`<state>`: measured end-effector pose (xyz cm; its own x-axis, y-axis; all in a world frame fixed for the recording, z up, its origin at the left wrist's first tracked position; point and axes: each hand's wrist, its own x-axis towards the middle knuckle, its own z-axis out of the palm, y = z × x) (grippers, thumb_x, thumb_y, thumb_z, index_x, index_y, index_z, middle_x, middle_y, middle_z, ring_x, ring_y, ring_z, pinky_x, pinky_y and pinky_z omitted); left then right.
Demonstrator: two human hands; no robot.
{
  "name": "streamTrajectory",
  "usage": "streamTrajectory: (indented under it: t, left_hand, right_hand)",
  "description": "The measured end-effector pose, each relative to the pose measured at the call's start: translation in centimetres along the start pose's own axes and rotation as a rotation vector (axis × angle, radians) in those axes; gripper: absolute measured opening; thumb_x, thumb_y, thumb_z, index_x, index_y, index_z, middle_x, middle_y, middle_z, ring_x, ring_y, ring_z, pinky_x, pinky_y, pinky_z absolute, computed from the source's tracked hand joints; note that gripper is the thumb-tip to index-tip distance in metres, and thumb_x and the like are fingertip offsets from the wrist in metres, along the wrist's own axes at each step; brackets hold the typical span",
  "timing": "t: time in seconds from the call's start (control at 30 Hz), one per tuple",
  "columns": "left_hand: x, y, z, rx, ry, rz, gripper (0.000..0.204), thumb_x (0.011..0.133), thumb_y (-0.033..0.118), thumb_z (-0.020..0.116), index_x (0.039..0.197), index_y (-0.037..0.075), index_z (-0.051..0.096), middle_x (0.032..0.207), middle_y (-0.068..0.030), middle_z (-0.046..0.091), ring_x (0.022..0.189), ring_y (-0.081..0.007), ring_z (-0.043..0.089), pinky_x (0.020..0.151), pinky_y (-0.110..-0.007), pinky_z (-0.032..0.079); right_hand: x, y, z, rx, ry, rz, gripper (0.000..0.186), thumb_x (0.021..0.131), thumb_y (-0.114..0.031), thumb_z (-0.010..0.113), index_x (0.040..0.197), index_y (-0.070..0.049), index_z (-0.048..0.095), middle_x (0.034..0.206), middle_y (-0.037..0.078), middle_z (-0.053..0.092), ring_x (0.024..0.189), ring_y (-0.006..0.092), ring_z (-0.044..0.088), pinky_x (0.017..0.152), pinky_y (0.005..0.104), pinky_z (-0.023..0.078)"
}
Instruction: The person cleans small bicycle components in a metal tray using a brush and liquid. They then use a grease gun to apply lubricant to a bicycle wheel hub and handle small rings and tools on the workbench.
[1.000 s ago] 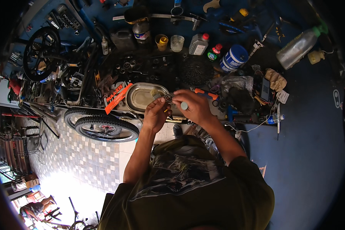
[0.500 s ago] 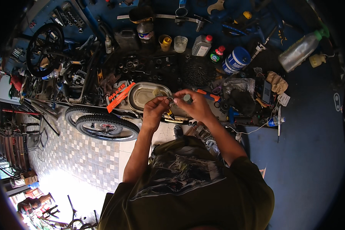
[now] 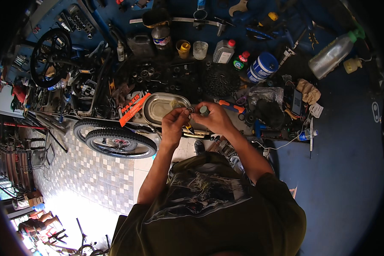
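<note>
A small metal ring (image 3: 190, 110), which looks like a bearing, is pinched between the fingertips of both hands. My left hand (image 3: 173, 121) is closed on its left side. My right hand (image 3: 217, 118) closes on it from the right. A short grey-green cylinder (image 3: 204, 111) shows at the right hand's fingers and seems held there; its kind is unclear. A brush with a yellow-and-black handle (image 3: 190, 128) shows below the left fingers, its pale bristles (image 3: 175, 104) over the tray. I cannot tell whether the left hand holds it. The oval metal tray (image 3: 151, 106) sits just beyond that hand.
An orange-red card (image 3: 134, 109) lies left of the tray. Behind are a sprocket cassette (image 3: 221, 82), bottles, cups and a blue-and-white tub (image 3: 263, 67). An orange-and-blue handled tool (image 3: 231, 106) lies to the right. Bicycle wheels (image 3: 121, 143) stand below the bench's left part.
My right hand has moved slightly left, bringing its fingers closer to the left hand at the ring. The grey-green cylinder has shifted left with it.
</note>
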<state>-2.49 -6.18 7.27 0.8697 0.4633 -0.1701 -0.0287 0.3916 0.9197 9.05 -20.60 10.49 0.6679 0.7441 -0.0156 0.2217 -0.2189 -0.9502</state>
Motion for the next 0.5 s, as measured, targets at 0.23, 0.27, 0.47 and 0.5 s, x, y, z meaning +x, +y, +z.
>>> streamTrajectory:
  t: [0.23, 0.27, 0.47, 0.5]
  left_hand:
    - [-0.6, -0.1, 0.5, -0.323, -0.102, -0.17, 0.018, 0.1, 0.021, 0.065, 0.111, 0.008, 0.066, 0.102, -0.0008, 0.069, 0.092, -0.0121, 0.063, 0.078, -0.03, 0.049]
    - [-0.7, -0.2, 0.3, -0.421, -0.149, -0.214, 0.018, 0.1, 0.024, 0.065, 0.111, 0.009, 0.066, 0.104, -0.0008, 0.069, 0.095, -0.0132, 0.063, 0.08, -0.032, 0.048]
    - [-0.1, -0.6, -0.7, -0.704, -0.172, -0.31, 0.02, 0.095, 0.029, 0.071, 0.109, 0.015, 0.067, 0.107, 0.0012, 0.068, 0.098, -0.0161, 0.059, 0.084, -0.038, 0.045]
    - [-0.3, -0.2, -0.5, -0.649, -0.076, -0.34, 0.019, 0.095, 0.03, 0.072, 0.105, 0.015, 0.067, 0.099, 0.0023, 0.066, 0.091, -0.0145, 0.058, 0.08, -0.036, 0.045]
  right_hand:
    - [-0.3, -0.3, -0.8, 0.002, -0.04, 0.08, 0.022, 0.091, -0.025, 0.071, 0.096, -0.003, 0.071, 0.079, 0.008, 0.072, 0.07, 0.0122, 0.063, 0.067, 0.032, 0.049]
    - [-0.3, -0.1, -1.0, 0.036, -0.045, 0.084, 0.023, 0.091, -0.025, 0.071, 0.096, -0.003, 0.071, 0.08, 0.007, 0.073, 0.07, 0.0124, 0.063, 0.067, 0.032, 0.049]
    - [0.4, 2.3, -4.6, -0.103, 0.133, -0.035, 0.026, 0.092, -0.032, 0.072, 0.099, -0.007, 0.071, 0.087, 0.007, 0.074, 0.076, 0.0153, 0.067, 0.066, 0.0351, 0.049]
    - [0.6, 3.9, -5.8, -0.25, 0.167, -0.046, 0.026, 0.091, -0.032, 0.072, 0.104, -0.009, 0.07, 0.087, 0.008, 0.073, 0.078, 0.0201, 0.069, 0.067, 0.0368, 0.049]
